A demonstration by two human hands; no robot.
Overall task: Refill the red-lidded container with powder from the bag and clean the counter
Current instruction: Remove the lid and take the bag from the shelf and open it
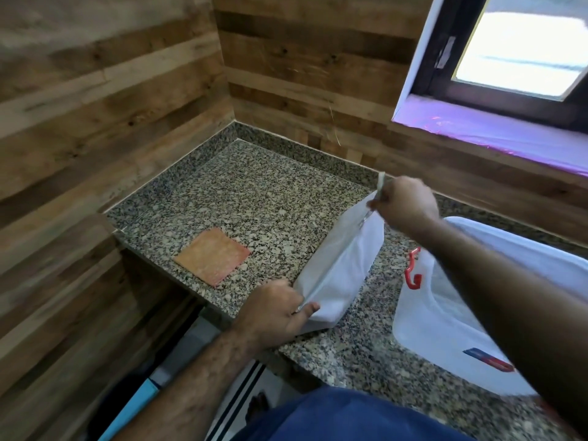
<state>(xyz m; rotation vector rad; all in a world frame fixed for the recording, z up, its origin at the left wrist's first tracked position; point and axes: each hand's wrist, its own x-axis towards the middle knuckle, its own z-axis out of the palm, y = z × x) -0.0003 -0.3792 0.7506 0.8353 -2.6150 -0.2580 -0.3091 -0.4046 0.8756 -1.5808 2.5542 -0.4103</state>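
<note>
A white powder bag [342,265] lies tilted on the speckled granite counter [254,202]. My left hand [273,313] pinches its near corner by the counter's front edge. My right hand [405,203] grips the bag's far top edge and holds it raised. To the right, under my right forearm, stands a translucent white container [445,313] with red clips [413,268]; its lid is partly hidden by the arm. An orange cloth [211,256] lies flat on the counter to the left of the bag.
Wood-panelled walls close the counter on the left and back. A window [521,46] with a purple-lit sill [493,135] sits at the upper right. The counter's front edge drops to a gap at lower left.
</note>
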